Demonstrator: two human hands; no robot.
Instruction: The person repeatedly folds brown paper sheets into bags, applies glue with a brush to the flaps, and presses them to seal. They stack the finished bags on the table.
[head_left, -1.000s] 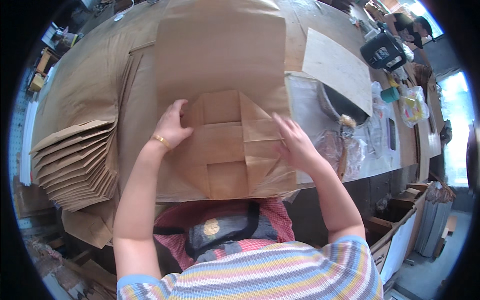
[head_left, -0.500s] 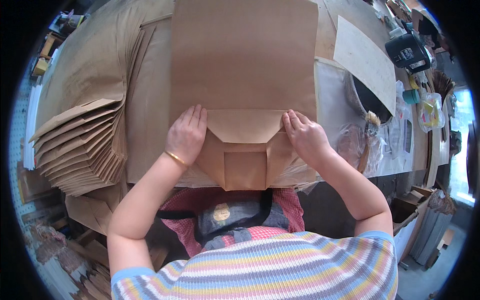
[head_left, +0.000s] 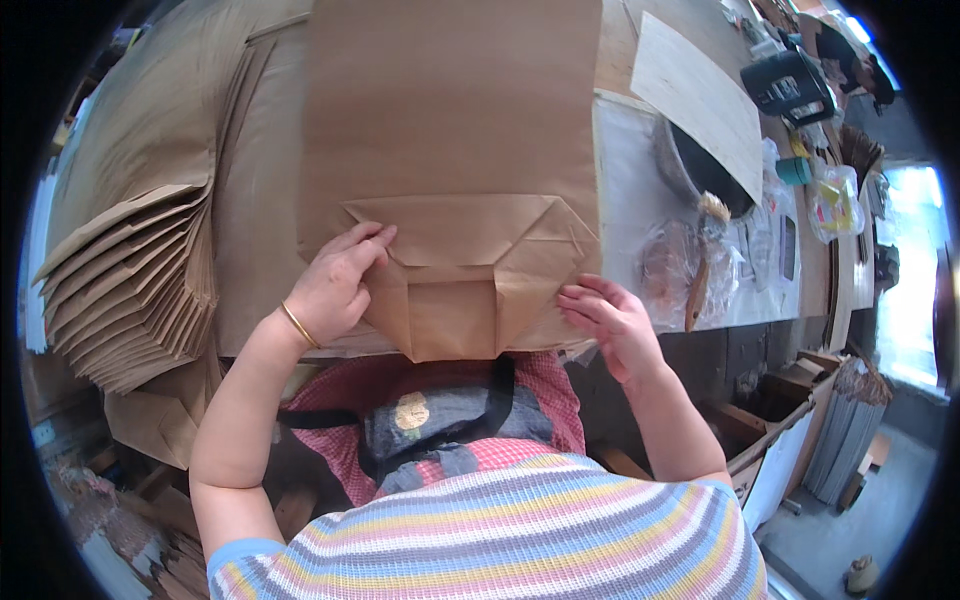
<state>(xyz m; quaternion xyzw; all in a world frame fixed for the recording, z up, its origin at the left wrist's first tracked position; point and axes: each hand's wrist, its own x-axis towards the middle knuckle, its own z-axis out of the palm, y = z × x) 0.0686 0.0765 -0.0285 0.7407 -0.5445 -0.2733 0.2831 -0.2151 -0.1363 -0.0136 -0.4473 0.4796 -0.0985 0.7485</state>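
Observation:
A large brown paper bag (head_left: 450,110) lies flat before me, its bottom end towards me. That end is folded into a flap (head_left: 460,230) with slanted corners, above a rectangular panel (head_left: 452,315) at the table edge. My left hand (head_left: 343,283), a gold bangle on its wrist, rests with bent fingertips on the left side of the folded part; its thumb stands apart from the fingers. At the bag's lower right edge is my right hand (head_left: 612,322), fingers stretched and slightly apart, fingertips beside or just touching the paper; contact is unclear.
Left of me, folded brown bags (head_left: 130,290) fan out in a stack. On the right, a pale board (head_left: 700,100) partly covers a dark basin (head_left: 685,160). A brush (head_left: 697,275) lies by clear plastic, with a black container (head_left: 785,88) farther back. A person (head_left: 840,50) is at far right.
Both hands have come off the flap's upper crease towards me, the right hand outward to the bag's edge. The flap's corners now stand out more. The whole view has shifted somewhat.

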